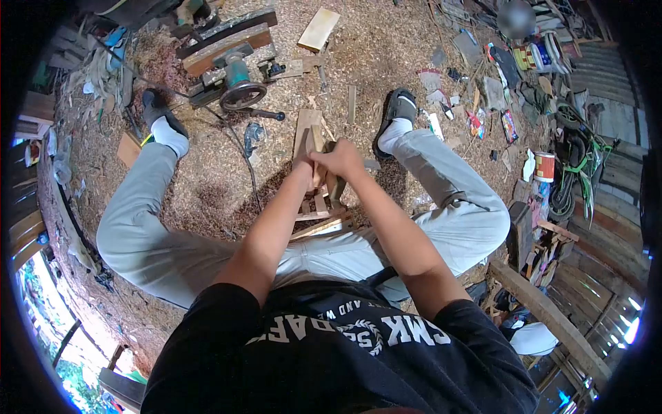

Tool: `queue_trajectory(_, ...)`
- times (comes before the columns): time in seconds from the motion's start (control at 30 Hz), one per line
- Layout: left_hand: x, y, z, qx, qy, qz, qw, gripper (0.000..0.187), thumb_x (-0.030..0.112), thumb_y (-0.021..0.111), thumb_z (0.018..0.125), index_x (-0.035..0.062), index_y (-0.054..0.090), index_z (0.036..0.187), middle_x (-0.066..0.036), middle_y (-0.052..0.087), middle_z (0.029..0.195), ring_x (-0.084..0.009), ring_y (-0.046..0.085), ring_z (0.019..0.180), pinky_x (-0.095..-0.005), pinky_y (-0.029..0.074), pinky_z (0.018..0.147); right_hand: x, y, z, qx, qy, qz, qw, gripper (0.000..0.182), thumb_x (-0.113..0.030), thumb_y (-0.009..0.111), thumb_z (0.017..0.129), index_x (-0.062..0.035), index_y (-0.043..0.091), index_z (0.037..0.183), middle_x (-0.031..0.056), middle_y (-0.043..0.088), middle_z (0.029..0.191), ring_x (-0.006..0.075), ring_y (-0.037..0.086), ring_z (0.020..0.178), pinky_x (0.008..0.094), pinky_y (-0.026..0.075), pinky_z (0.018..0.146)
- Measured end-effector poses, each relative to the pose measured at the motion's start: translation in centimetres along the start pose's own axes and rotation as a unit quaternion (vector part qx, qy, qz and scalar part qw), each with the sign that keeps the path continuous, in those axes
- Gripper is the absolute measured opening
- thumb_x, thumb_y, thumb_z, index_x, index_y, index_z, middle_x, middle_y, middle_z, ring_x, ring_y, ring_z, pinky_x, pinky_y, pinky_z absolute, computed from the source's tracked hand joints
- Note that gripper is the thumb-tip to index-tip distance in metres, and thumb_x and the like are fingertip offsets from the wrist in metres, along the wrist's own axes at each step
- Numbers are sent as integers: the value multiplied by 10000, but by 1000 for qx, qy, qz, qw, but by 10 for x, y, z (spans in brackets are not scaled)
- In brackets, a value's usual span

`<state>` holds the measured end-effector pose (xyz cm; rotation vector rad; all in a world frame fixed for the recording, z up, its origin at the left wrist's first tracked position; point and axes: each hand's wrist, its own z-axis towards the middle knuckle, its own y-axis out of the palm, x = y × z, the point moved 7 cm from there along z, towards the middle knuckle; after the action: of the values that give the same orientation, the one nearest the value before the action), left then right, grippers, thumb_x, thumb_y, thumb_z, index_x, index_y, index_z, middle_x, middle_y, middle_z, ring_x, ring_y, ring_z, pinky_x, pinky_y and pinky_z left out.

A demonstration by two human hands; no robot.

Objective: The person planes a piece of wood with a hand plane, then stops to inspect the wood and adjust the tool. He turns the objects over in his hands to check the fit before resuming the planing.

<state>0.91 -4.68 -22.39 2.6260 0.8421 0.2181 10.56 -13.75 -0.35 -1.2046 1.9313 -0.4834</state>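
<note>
Between my spread legs, both hands meet at a pale wooden piece (316, 138) that points away from me. My left hand (304, 164) is wrapped round its near left side. From the right, my right hand (339, 160) closes on the same piece, with its knuckles on top. A flat board (305, 124) lies just beyond and beneath my hands. Under and nearer to me is a small wooden frame (318, 205) with crosspieces, partly hidden by my hands and wrists. Contact between the held piece and the board cannot be made out.
A green machine with a handwheel (243, 95) stands ahead on the left, with a dark cable (241, 141) running beside it. A loose wood block (318, 30) lies ahead. Right are litter, a red-and-white can (544, 167) and a green bicycle (583, 162).
</note>
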Motion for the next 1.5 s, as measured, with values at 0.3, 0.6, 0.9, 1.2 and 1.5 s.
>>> queue_trajectory(0.3,9,-9,-22,64,7,96,993,475,528,403,1013,172,704,924,-42,670,746,-243,592,582,-396,446,501,52,3,22,-103,115,257,954,864,-614,791,735,147,685,1131,209,717,1079,285,715,913,404,564,763)
queue_trajectory(0.6,10,-8,-15,-10,25,4,1000,583,602,389,1009,130,719,1107,-87,757,1017,-255,739,882,-443,609,768,19,3,-1,-171,97,260,945,890,-662,779,752,103,690,1198,200,713,1161,294,703,992,409,547,867)
queue_trajectory(0.9,18,29,-104,7,48,119,992,607,719,423,958,184,699,1032,-5,713,904,-178,664,741,-361,523,624,37,17,19,-227,101,253,935,963,-743,770,736,69,675,1247,217,694,1219,303,688,1058,422,529,924)
queue_trajectory(1.2,-4,23,-95,53,41,159,985,591,645,278,1055,219,687,1082,9,738,885,-130,707,739,-304,558,549,29,19,16,-247,52,212,944,889,-679,831,714,100,707,1125,197,725,1087,284,711,906,413,566,810)
queue_trajectory(1.5,-16,55,-114,-11,57,127,990,609,560,240,1068,125,658,1156,-56,734,979,-205,742,810,-408,650,679,34,19,26,-197,30,132,971,929,-661,876,637,130,716,1097,198,732,1031,273,704,870,395,562,749)
